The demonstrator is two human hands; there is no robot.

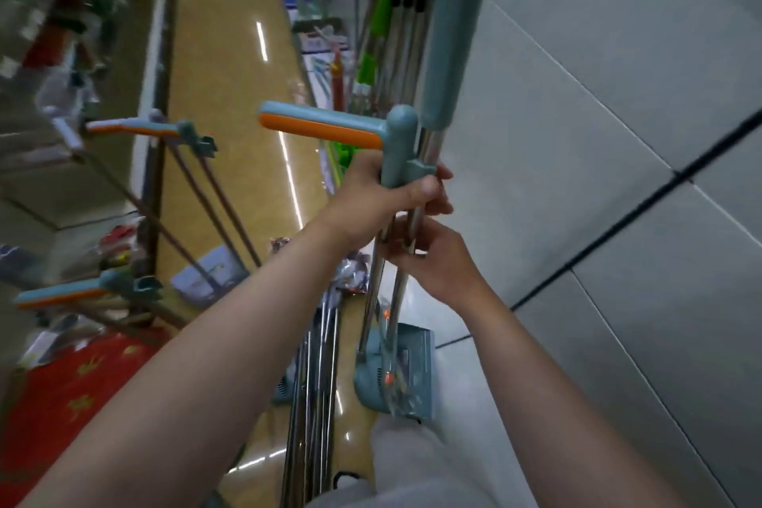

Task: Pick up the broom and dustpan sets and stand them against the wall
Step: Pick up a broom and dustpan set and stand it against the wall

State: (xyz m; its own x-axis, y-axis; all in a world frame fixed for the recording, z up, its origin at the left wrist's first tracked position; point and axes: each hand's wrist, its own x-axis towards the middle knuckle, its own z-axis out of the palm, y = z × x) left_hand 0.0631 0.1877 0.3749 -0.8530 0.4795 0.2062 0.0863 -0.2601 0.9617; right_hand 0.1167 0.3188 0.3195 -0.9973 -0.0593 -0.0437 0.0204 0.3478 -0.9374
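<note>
I hold a teal and orange broom and dustpan set [396, 144] upright close to the grey tiled wall [598, 136]. My left hand [383, 194] grips the teal clip and the metal poles just under the sideways handle. My right hand [429, 260] wraps the same poles right below it. The set's teal dustpan [396, 371] rests on the floor near the wall's foot. Two more sets [165, 132] [103, 289] lean at the left, handles pointing left.
Several metal poles [317, 384] lean beside my left forearm. Green-handled mops [383, 12] stand along the wall further on. A red mat [70, 392] lies at the lower left. The glossy tan aisle floor [222, 95] runs ahead between shelves.
</note>
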